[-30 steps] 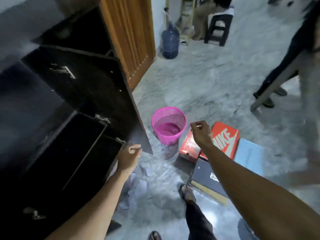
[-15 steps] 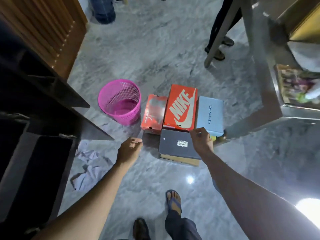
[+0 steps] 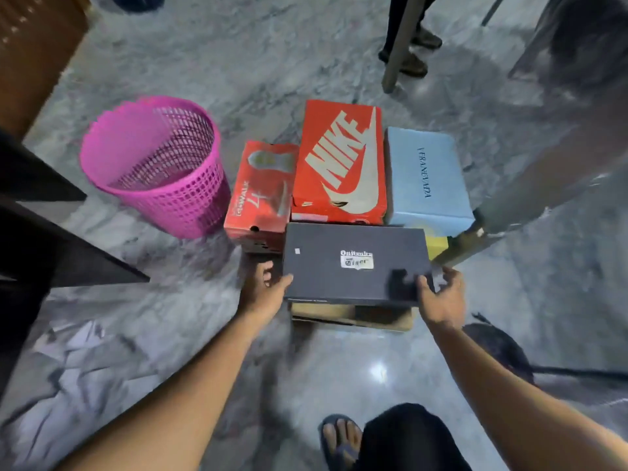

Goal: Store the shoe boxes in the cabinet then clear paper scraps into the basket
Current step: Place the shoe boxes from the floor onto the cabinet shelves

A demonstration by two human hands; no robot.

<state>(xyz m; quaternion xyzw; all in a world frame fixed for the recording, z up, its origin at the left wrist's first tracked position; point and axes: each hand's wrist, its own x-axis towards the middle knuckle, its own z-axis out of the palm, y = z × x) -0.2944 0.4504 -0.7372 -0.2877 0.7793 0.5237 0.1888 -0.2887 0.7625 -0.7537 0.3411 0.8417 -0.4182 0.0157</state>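
A grey marbled floor point(image 3: 210, 62) fills the view, glossy near the bottom. The left hand point(image 3: 263, 290) has its thumb on the lid of the black shoe box point(image 3: 353, 263) at the left corner, fingers curled beside its end; the right hand point(image 3: 441, 294) grips the box's right corner, thumb on top (the fingers are blurred). This box lies on a brown box point(image 3: 351, 316). Just behind it stand a small red box point(image 3: 261, 195), a large red box point(image 3: 341, 161) and a pale blue box point(image 3: 424, 175), side by side. A pink basket point(image 3: 156, 164) stands left of them. Paper scraps point(image 3: 73, 355) lie at lower left near the dark cabinet point(image 3: 30, 239)
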